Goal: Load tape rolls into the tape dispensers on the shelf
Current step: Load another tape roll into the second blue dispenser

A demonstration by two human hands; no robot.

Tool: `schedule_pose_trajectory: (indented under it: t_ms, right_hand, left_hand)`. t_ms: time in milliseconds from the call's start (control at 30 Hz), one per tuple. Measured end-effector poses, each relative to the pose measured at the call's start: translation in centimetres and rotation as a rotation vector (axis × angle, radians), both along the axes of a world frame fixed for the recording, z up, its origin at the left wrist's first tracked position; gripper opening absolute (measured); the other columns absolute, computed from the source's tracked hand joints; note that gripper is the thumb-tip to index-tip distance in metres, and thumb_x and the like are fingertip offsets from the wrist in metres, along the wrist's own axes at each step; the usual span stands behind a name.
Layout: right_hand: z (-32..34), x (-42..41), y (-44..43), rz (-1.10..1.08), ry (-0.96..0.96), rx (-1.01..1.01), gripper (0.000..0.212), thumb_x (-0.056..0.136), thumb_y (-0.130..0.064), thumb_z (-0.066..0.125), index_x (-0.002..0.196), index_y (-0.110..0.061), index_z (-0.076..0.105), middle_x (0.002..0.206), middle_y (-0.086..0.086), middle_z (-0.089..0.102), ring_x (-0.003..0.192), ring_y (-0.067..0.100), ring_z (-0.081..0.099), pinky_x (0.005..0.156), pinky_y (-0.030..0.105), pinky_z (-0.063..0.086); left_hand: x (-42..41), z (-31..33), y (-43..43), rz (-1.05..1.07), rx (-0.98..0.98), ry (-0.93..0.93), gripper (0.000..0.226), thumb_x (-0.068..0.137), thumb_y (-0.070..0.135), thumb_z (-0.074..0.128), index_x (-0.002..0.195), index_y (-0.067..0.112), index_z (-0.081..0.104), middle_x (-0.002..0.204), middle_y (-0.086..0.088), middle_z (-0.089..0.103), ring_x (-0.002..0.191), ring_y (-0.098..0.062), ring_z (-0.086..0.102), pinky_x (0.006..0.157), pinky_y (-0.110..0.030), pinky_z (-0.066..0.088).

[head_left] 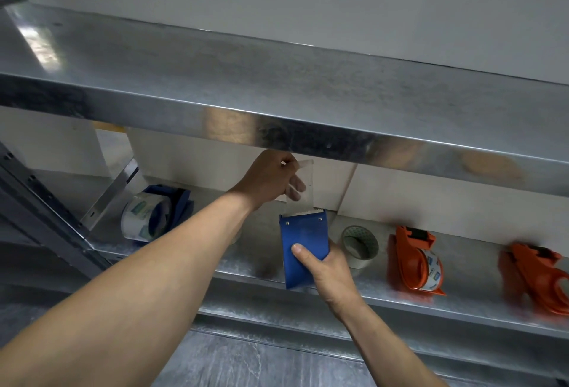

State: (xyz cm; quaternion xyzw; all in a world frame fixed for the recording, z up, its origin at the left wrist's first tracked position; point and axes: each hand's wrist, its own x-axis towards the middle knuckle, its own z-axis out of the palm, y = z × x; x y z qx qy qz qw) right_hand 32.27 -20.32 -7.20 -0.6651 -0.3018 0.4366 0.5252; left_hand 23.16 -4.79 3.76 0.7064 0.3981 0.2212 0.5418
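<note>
My right hand (326, 272) grips a blue tape dispenser (303, 248) over the lower metal shelf (462, 309), its toothed blade end pointing up. Above it, my left hand (271, 178) pinches the free end of a clear tape strip (300, 192) drawn up past the blade. A second blue dispenser (175, 205) with a clear printed roll (144, 217) in it lies at the left of the shelf. A loose grey-white tape roll (360, 246) stands just right of my right hand. Two orange dispensers follow: one (414, 260) holds a roll, the far one (535, 279) is blurred.
The upper metal shelf (277, 100) juts out right above my left hand. White boxes (431, 198) line the back of the lower shelf. A slanted metal brace (114, 192) and a dark upright post (37, 208) stand at the left.
</note>
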Motion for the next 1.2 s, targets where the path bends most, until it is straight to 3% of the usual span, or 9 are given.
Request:
schedule_pose_trajectory:
  t_ms: [233,400,533,667,733,833,1000,1100,1200]
  right_hand:
    - [0.1,0.2,0.4,0.009,0.008,-0.077,0.033,0.083,-0.038,0.077,0.105,-0.016,0.067,0.096,-0.001,0.077,0.086,0.013,0.073,0.069,0.023,0.052]
    - [0.5,0.3,1.1,-0.013,0.093,-0.125,0.031,0.085,-0.040,0.075,0.103,-0.015,0.070,0.093,0.001,0.078,0.084,0.017,0.073,0.070,0.028,0.054]
    - [0.5,0.4,1.6,-0.043,0.132,-0.186,0.040,0.079,-0.048,0.077,0.098,-0.013,0.072,0.090,0.008,0.078,0.088,0.030,0.073,0.087,0.047,0.057]
    - [1.0,0.4,1.9,-0.054,0.180,-0.195,0.062,0.064,-0.058,0.081,0.101,-0.009,0.071,0.092,0.012,0.078,0.089,0.035,0.074,0.091,0.055,0.056]
    - [1.4,0.4,2.0,-0.075,0.212,-0.194,0.057,0.070,-0.053,0.082,0.102,-0.007,0.070,0.091,0.012,0.078,0.089,0.034,0.074,0.089,0.053,0.057]
    - [2.2,0.7,2.3,-0.098,0.277,-0.187,0.046,0.076,-0.043,0.082,0.101,-0.007,0.070,0.091,0.012,0.078,0.089,0.032,0.074,0.090,0.050,0.058]
    - [3.3,1.4,1.7,-0.114,0.451,-0.078,0.023,0.081,-0.019,0.067,0.098,-0.005,0.071,0.083,0.012,0.075,0.082,0.031,0.068,0.081,0.042,0.052]
    - [3.9,1.2,1.6,-0.116,0.452,0.002,0.036,0.092,-0.040,0.061,0.110,-0.010,0.072,0.099,0.012,0.077,0.095,0.030,0.071,0.093,0.045,0.052]
    - [3.6,0.5,1.8,-0.166,0.365,-0.057,0.043,0.089,-0.054,0.062,0.108,-0.016,0.072,0.097,0.010,0.078,0.097,0.028,0.073,0.098,0.048,0.054]
  left_hand:
    - [-0.1,-0.3,-0.2,-0.045,0.081,0.045,0.019,0.100,0.018,0.048,0.089,0.007,0.059,0.085,-0.008,0.077,0.070,-0.025,0.074,0.062,-0.027,0.048]
    - [-0.3,-1.3,-1.1,-0.069,0.261,0.056,0.012,0.095,0.016,0.057,0.086,0.013,0.066,0.096,-0.002,0.073,0.091,-0.016,0.068,0.083,-0.033,0.052]
    - [-0.6,-2.2,-2.4,-0.103,0.260,0.060,0.010,0.095,0.016,0.059,0.093,0.019,0.069,0.124,0.004,0.067,0.116,-0.008,0.059,0.096,-0.021,0.044]
    - [-0.8,-2.9,-3.1,-0.109,0.338,0.094,0.012,0.093,0.011,0.059,0.089,0.016,0.069,0.139,0.007,0.056,0.130,-0.006,0.047,0.097,-0.013,0.033]
    - [-0.9,-3.5,-3.3,-0.140,0.407,0.118,0.011,0.093,0.011,0.060,0.089,0.016,0.069,0.146,0.006,0.050,0.137,-0.008,0.040,0.104,-0.018,0.033]
    - [-1.2,-4.9,-3.6,-0.176,0.555,0.145,0.011,0.093,0.013,0.061,0.094,0.013,0.072,0.152,0.002,0.043,0.147,-0.015,0.025,0.113,-0.020,0.021]
    - [-1.5,-6.9,-4.1,-0.108,0.803,0.056,0.030,0.088,0.031,0.050,0.088,0.013,0.074,0.147,-0.010,0.048,0.142,-0.036,0.034,0.110,-0.043,0.032]
    - [-1.5,-6.8,-4.1,-0.102,0.842,0.053,0.013,0.087,0.022,0.063,0.088,0.017,0.075,0.150,-0.006,0.044,0.145,-0.033,0.029,0.113,-0.047,0.031]
    - [-1.8,-6.9,-4.3,-0.125,0.822,0.029,0.010,0.083,0.018,0.071,0.089,0.023,0.077,0.153,-0.001,0.041,0.147,-0.027,0.025,0.116,-0.047,0.029]
